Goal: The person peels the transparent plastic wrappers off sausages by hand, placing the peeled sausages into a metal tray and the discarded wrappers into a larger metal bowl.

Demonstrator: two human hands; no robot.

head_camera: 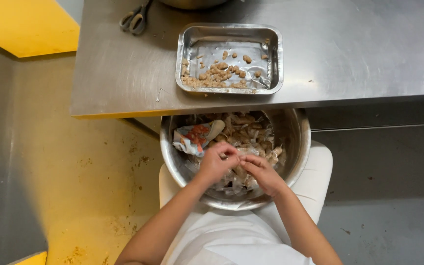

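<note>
In the lower middle of the frame the left hand (217,164) and the right hand (262,172) meet over a round steel bowl (298,142) that rests on the person's lap, against white clothing. The fingertips of both hands pinch together on one small pale piece (236,158) held between them, just above the heap of pale shells and scraps (244,132) that fills the bowl; the grip of each hand is narrow, closed on that piece. A crumpled printed wrapper with red marks (192,138) lies at the left inside the bowl. Above the bowl, in the upper middle of the frame, a rectangular metal tray (188,49) sits on a steel table (359,49), near its front edge, with small brownish peeled pieces (219,73) gathered along its lower side. A pair of scissors (136,19) lies on the table at the upper left, well apart from the tray.
</note>
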